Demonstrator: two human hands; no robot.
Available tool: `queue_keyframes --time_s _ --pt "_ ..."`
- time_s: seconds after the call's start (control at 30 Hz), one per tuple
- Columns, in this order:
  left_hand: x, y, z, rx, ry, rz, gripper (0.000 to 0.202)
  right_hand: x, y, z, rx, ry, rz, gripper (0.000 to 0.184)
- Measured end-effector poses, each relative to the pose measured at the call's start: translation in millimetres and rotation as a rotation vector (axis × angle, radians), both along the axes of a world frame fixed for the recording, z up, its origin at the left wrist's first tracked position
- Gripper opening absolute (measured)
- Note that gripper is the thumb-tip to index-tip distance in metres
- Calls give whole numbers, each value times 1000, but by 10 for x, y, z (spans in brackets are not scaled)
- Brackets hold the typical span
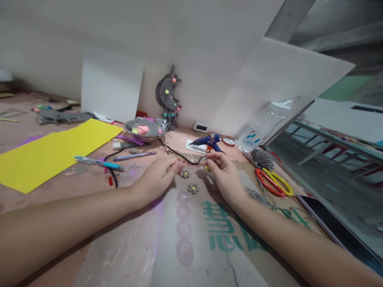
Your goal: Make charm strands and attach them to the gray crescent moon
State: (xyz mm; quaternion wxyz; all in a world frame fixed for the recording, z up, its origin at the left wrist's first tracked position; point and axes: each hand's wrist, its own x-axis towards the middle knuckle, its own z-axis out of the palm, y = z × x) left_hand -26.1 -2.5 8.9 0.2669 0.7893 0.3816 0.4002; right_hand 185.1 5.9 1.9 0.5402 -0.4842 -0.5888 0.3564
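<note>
My left hand (163, 175) has its thumb and forefinger pressed together; whatever they pinch is too small to make out. Right below those fingertips is a small grey flower with a yellow centre (186, 174). A second grey flower (193, 188) lies a little nearer on the plastic-covered cardboard. Across from it, my right hand (224, 175) is also in a pinch, with a small yellow piece (207, 168) showing at its fingers. A black cord (182, 157) runs between the hands, its end close to my right fingertips. Behind them stands a blue glue gun (209, 140).
Left are a yellow sheet (56, 153), a blue pen (98, 162), a purple pen (134, 156) and a bowl of craft bits (146, 129). A moon ornament (169, 93) is at the back. Right are scissors (271, 183), grey yarn (262, 159), a bottle (263, 123) and a phone (338, 229).
</note>
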Motion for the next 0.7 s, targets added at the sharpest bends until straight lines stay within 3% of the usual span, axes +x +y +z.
queue_keyframes --time_s 0.17,0.33,0.5,0.63,0.7 --pt "-7 127 -68 -204 -226 126 22 -22 -25 3 8 -36 49 17" --pt "-4 128 -58 -267 -235 143 31 0 -21 -12 -1 -35 55 18" --pt "-12 65 -30 -170 -225 115 40 9 -24 -15 5 -41 61 18" --pt "-11 102 -85 -114 -223 221 18 -16 -35 -4 28 -68 68 17" --pt "-7 121 -109 -55 -175 227 23 -28 -46 -2 26 -89 72 17"
